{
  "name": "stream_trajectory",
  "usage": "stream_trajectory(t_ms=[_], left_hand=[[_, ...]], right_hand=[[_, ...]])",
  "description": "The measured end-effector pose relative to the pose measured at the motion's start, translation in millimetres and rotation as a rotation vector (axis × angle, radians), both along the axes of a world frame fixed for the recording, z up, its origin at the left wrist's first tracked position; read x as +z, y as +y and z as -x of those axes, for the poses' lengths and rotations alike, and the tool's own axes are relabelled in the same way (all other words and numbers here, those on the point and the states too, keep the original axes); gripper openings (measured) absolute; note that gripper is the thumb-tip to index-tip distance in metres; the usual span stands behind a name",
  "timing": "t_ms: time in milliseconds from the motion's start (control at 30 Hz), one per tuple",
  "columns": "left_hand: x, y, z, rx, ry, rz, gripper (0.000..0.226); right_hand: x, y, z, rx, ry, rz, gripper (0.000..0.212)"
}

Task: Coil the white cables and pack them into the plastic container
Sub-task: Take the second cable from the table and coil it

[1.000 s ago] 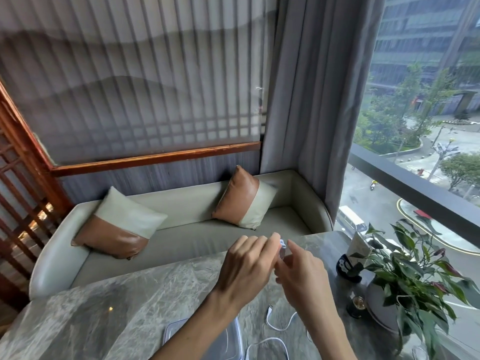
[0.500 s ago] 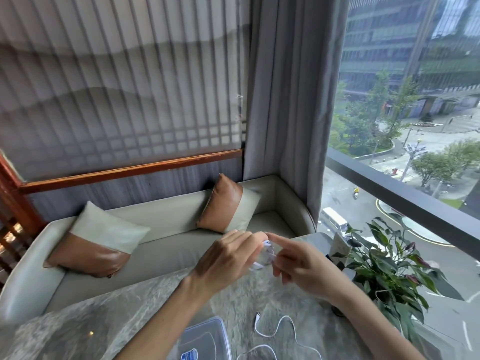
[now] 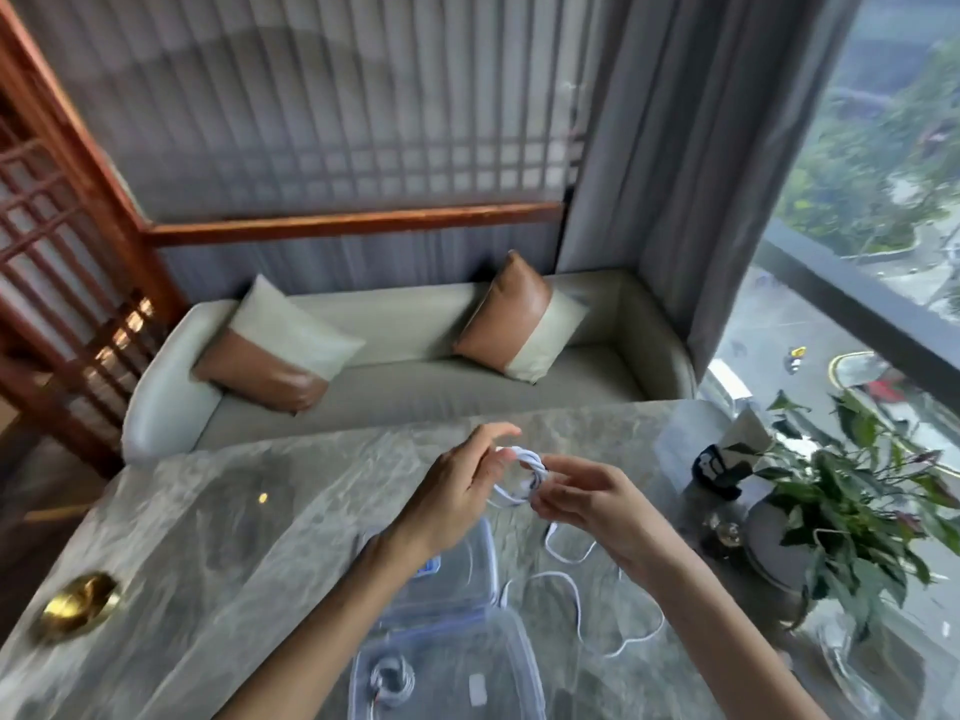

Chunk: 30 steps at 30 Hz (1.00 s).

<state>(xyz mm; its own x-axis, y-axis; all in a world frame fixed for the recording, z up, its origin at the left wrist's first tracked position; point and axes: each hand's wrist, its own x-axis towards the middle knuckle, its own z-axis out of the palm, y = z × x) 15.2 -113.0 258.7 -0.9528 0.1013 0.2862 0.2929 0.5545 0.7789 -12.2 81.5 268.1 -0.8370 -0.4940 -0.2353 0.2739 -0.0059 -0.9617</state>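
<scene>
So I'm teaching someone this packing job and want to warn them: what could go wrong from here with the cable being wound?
1. The coil is up in the air, pinched only between the left hand and the right hand. If either slips, the loops could spring open.
2. The loose cable on the table runs under the right forearm and might get snagged or dragged.
3. The container sits right below the arms, so a dropped elbow might knock it.

Small white coil (image 3: 524, 472) raised at mid-frame, twisted on itself. Loose cable (image 3: 576, 589) sprawled in loops just right of bottom centre. Clear container (image 3: 522, 646) at bottom centre, open, second coil (image 3: 392, 680) inside, blurred.
</scene>
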Motion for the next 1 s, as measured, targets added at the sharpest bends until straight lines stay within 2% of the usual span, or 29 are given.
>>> stream_trajectory(t_ms=[133, 167, 233, 333, 400, 567, 667, 900, 1000], left_hand=[[-60, -23, -46, 0.192, -0.279, -0.193, 0.021], [-73, -28, -59, 0.228, -0.330, -0.238, 0.020], [-93, -38, -83, 0.298, -0.411, -0.301, 0.019], [-112, -54, -112, 0.404, -0.512, -0.368, 0.018], [-119, -66, -127, 0.474, -0.558, -0.394, 0.016], [-132, -98, -154, 0.565, -0.615, -0.342, 0.020], [-137, -119, -160, 0.583, -0.629, -0.470, 0.020], [-150, -146, -148, 0.446, -0.721, -0.737, 0.022], [-167, -143, -139, 0.489, -0.792, -0.772, 0.019]], right_hand=[[-55, -42, -16, 0.059, -0.245, -0.047, 0.020], [-67, -52, -23, 0.102, -0.271, -0.075, 0.026], [-88, -68, -37, 0.182, -0.289, -0.125, 0.031], [-107, -91, -55, 0.274, -0.284, -0.215, 0.017], [-117, -108, -66, 0.306, -0.283, -0.250, 0.017], [-129, -149, -83, 0.204, -0.262, -0.294, 0.019], [-134, -170, -94, 0.170, -0.283, -0.281, 0.019], [-154, -179, -105, 0.021, -0.630, -0.057, 0.019], [-173, -177, -113, -0.033, -0.552, -0.249, 0.017]])
